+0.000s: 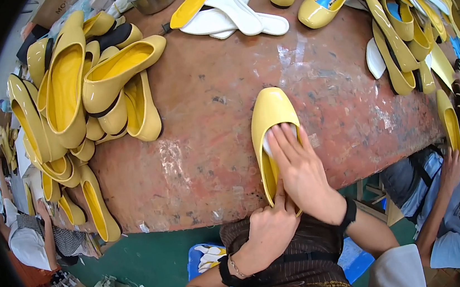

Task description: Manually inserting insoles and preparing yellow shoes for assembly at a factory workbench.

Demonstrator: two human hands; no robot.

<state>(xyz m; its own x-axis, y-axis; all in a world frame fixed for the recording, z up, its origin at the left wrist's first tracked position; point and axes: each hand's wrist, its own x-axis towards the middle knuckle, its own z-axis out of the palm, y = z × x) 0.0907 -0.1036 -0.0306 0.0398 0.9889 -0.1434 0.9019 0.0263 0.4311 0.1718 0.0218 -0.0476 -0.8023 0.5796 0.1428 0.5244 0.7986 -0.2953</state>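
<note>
Head view: yellow shoe [271,118] lies toe-away at the near edge of the worn reddish tabletop [209,106]. Right hand [300,172] rests flat across its opening, fingers together pressing a white insole [267,144] inside, nothing clamped. Left hand [269,226] pinches the shoe's heel, its grip closed on the rim. Left of the shoe sits a pile of yellow shoes [84,86]; beyond it lie white insoles [238,8].

bare tabletop [207,90] centre, shoe piles [84,91] flanking
</note>
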